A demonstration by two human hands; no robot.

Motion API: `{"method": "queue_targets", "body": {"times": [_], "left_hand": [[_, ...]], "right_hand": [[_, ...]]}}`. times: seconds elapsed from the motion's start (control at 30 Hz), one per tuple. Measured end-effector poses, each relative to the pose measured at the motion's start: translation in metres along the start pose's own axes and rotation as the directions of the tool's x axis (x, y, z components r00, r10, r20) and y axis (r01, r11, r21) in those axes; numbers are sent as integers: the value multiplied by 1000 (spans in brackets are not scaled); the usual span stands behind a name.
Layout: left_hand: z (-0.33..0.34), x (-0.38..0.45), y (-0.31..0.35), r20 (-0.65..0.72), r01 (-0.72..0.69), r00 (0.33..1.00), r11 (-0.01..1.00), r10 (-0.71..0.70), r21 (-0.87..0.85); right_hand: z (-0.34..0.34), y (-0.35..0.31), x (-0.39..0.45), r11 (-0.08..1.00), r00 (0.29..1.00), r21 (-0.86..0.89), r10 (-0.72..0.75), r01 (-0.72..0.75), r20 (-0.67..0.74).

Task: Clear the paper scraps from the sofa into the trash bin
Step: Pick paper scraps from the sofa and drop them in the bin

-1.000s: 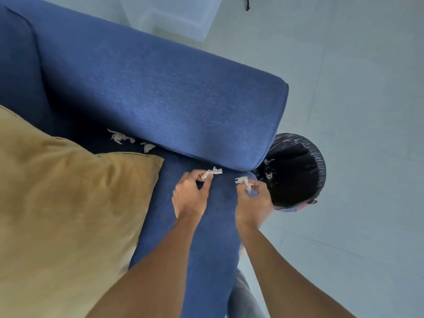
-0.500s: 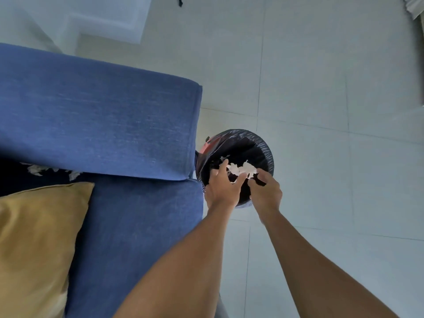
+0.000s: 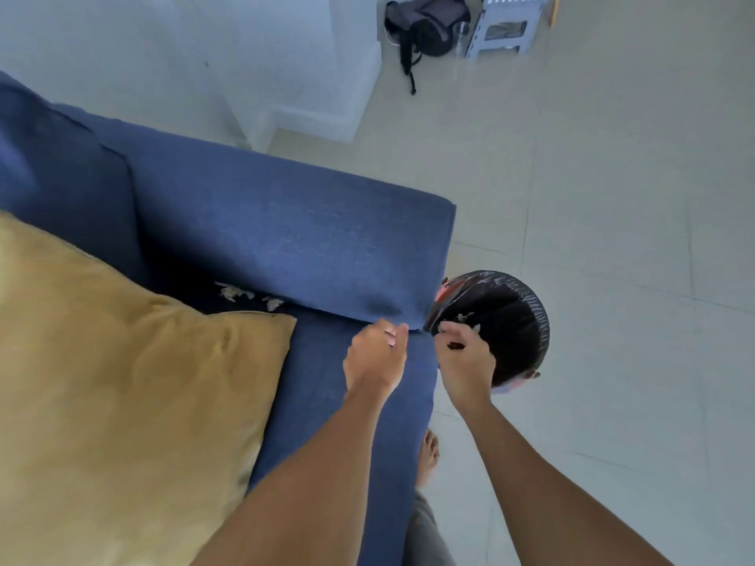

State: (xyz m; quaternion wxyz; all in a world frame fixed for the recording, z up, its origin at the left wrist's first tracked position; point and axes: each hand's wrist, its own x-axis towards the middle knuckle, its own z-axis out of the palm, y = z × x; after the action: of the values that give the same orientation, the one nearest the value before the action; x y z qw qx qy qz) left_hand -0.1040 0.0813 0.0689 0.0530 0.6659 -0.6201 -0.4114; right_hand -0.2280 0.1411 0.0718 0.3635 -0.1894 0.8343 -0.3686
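Observation:
Two clumps of white paper scraps (image 3: 235, 292) (image 3: 273, 302) lie in the crease where the blue sofa (image 3: 310, 243) seat meets its armrest, just past the pillow corner. A round trash bin (image 3: 538, 320) with a black liner stands on the floor off the sofa's front corner, with scraps in the bin (image 3: 464, 317). My left hand (image 3: 376, 355) hovers over the seat's corner, fingers curled shut with nothing visible in them. My right hand (image 3: 465, 355) is over the bin's near-left rim, fingers loosely curled. A white bit shows by its fingertips; whether it is held is unclear.
A large mustard pillow (image 3: 122, 402) covers the left of the seat. My bare foot (image 3: 428, 453) stands on the tile floor beside the sofa front. A dark backpack (image 3: 429, 26) and a grey step stool (image 3: 506, 26) sit far back by a white wall.
A second ago both hands pinched scraps on the seat, then carried them over the bin. The left hand has now come back over the sofa corner; the right stays at the bin's rim.

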Motion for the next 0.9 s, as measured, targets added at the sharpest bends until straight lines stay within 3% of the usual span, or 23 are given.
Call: {"method": "queue_targets", "body": {"times": [0.23, 0.4, 0.5, 0.57, 0.77, 0.9], "left_hand": [[-150, 4, -59, -191, 4, 981, 995, -24, -101], [-204, 51, -94, -225, 168, 953, 973, -201, -155], [-217, 94, -117, -248, 394, 865, 896, -436, -202], [-217, 122, -132, -235, 457, 834, 863, -500, -215], [-192, 186, -177, -134, 537, 812, 817, -568, -211], [-169, 210, -199, -174, 469, 855, 872, -489, -142]], "right_hand": [[113, -82, -83, 991, 960, 79, -125, 108, 252], [198, -104, -86, 996, 952, 67, -68, 50, 298], [243, -98, -68, 998, 953, 24, 42, -52, 301], [265, -90, -52, 994, 964, -104, 58, -32, 258], [316, -65, -10, 913, 976, -403, 25, 66, 215], [346, -51, 9, 866, 986, -497, 39, 46, 160]]}}
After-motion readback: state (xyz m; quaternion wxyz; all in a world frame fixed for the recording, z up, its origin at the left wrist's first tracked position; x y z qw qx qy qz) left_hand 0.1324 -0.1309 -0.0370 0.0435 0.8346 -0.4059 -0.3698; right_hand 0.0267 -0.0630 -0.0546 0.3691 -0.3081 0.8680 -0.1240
